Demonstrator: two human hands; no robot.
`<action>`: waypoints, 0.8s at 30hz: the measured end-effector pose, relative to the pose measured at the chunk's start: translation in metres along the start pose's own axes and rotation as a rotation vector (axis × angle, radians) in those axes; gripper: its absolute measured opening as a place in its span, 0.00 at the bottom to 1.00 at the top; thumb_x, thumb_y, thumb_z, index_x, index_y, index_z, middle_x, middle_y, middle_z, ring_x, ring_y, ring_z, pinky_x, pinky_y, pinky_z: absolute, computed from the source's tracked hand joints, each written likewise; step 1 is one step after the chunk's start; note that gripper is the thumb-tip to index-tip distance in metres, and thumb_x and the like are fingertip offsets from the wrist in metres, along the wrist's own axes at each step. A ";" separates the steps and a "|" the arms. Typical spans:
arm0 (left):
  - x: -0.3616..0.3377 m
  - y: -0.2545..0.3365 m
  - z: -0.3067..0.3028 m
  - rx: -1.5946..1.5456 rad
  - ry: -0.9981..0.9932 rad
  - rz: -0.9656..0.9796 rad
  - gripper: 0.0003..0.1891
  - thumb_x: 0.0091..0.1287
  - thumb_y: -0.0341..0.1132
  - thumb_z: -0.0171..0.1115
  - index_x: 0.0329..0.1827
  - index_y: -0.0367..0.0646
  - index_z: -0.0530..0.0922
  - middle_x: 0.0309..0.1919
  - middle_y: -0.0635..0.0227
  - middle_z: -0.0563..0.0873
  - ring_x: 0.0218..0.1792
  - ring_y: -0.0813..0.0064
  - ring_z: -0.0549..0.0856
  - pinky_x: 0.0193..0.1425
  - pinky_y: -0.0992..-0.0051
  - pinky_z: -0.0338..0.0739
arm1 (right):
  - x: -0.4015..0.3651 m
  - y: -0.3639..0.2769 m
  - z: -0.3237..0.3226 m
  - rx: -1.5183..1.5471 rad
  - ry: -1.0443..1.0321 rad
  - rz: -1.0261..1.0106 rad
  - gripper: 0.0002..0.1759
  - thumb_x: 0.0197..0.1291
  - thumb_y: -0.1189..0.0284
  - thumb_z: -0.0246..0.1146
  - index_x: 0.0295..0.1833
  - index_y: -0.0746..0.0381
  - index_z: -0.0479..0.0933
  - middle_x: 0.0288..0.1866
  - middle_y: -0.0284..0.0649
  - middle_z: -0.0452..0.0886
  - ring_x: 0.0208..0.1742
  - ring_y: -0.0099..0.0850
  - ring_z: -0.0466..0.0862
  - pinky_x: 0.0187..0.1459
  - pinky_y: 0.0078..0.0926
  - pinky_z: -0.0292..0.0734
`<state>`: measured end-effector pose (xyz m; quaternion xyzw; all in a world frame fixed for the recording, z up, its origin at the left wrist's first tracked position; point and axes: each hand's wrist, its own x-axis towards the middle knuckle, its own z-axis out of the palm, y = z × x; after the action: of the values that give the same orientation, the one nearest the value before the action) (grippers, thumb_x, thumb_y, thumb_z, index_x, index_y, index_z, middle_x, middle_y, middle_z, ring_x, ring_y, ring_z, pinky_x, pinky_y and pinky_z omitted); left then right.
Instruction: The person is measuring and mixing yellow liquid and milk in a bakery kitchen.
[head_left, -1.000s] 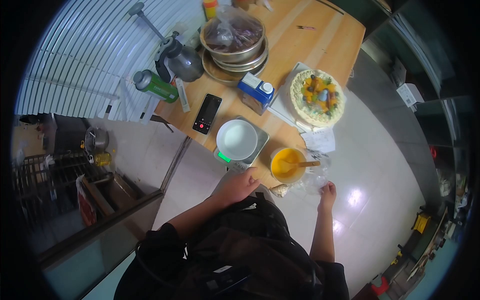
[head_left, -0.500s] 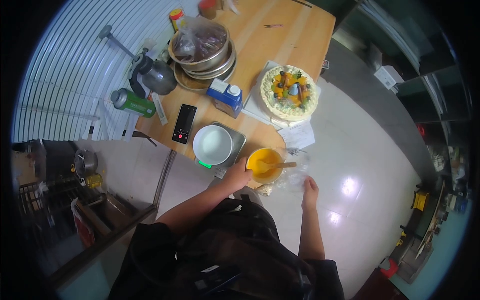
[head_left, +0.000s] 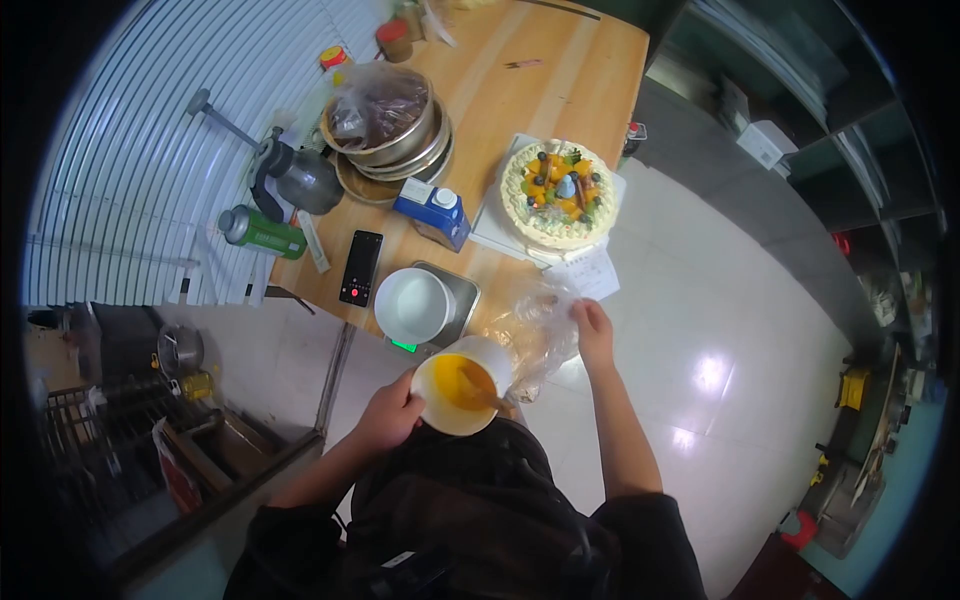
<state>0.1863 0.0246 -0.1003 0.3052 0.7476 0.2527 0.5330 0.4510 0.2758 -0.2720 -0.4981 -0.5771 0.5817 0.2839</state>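
Note:
My left hand [head_left: 392, 412] grips the rim of a white tub [head_left: 488, 352] with yellow mixture [head_left: 455, 380] inside. The tub is tilted toward me, just off the table's near edge. A spatula [head_left: 487, 395] leans in it, its handle pointing right. My right hand [head_left: 593, 330] is closed, pinching the edge of a crumpled clear plastic bag [head_left: 545, 325] at the table's corner. Left of the bag, a white bowl [head_left: 413, 305] sits on a kitchen scale [head_left: 462, 300] with a lit green display.
A fruit-topped cream cake [head_left: 558, 235] stands on a board beside a paper sheet [head_left: 585, 278]. Further left are a blue carton [head_left: 435, 215], a phone [head_left: 361, 268], a green canister [head_left: 265, 233], a spray bottle [head_left: 305, 182] and stacked metal pans [head_left: 405, 150].
My left hand has brought the tub toward me and left, tipping it. My right hand has moved up and left to the plastic bag, which now lies more spread out.

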 end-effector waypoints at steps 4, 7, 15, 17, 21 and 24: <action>-0.036 0.011 -0.020 0.067 0.048 -0.041 0.24 0.67 0.34 0.51 0.67 0.39 0.70 0.35 0.51 0.86 0.33 0.59 0.87 0.42 0.63 0.79 | 0.028 -0.025 0.018 0.009 -0.070 -0.035 0.14 0.70 0.68 0.59 0.52 0.68 0.78 0.46 0.40 0.83 0.47 0.28 0.81 0.54 0.25 0.73; -0.044 -0.008 -0.030 0.050 0.053 -0.043 0.25 0.65 0.35 0.50 0.67 0.39 0.70 0.39 0.48 0.86 0.40 0.51 0.87 0.47 0.61 0.79 | 0.018 -0.050 0.026 -0.263 -0.063 -0.267 0.15 0.68 0.69 0.61 0.55 0.67 0.77 0.51 0.44 0.82 0.53 0.32 0.80 0.59 0.29 0.72; -0.054 -0.003 -0.073 -0.041 -0.021 -0.012 0.26 0.65 0.33 0.50 0.68 0.38 0.68 0.40 0.48 0.86 0.42 0.49 0.86 0.48 0.61 0.79 | -0.134 -0.123 0.075 0.159 -0.380 0.017 0.35 0.65 0.59 0.64 0.72 0.63 0.62 0.69 0.44 0.68 0.67 0.37 0.71 0.68 0.34 0.65; -0.059 0.015 -0.087 -0.079 -0.051 -0.062 0.26 0.66 0.33 0.51 0.68 0.37 0.68 0.38 0.49 0.86 0.41 0.49 0.86 0.46 0.61 0.79 | -0.152 -0.146 0.109 0.403 -0.562 0.180 0.43 0.63 0.64 0.66 0.77 0.63 0.52 0.75 0.46 0.59 0.74 0.39 0.62 0.72 0.39 0.59; -0.062 0.016 -0.109 -0.022 -0.055 0.043 0.24 0.67 0.33 0.53 0.66 0.38 0.69 0.36 0.53 0.86 0.37 0.56 0.87 0.43 0.65 0.79 | -0.157 -0.159 0.140 0.432 -0.676 0.235 0.57 0.60 0.63 0.69 0.81 0.61 0.34 0.81 0.50 0.45 0.81 0.44 0.50 0.77 0.42 0.48; -0.065 0.001 -0.121 0.073 -0.022 0.172 0.20 0.69 0.32 0.53 0.64 0.38 0.72 0.39 0.58 0.87 0.36 0.67 0.88 0.42 0.69 0.80 | -0.158 -0.180 0.150 0.370 -0.686 0.201 0.62 0.57 0.61 0.72 0.81 0.61 0.31 0.81 0.52 0.44 0.81 0.43 0.50 0.77 0.41 0.48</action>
<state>0.0877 -0.0285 -0.0216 0.3903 0.7216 0.2668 0.5057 0.3252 0.1060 -0.0852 -0.2694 -0.4722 0.8331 0.1016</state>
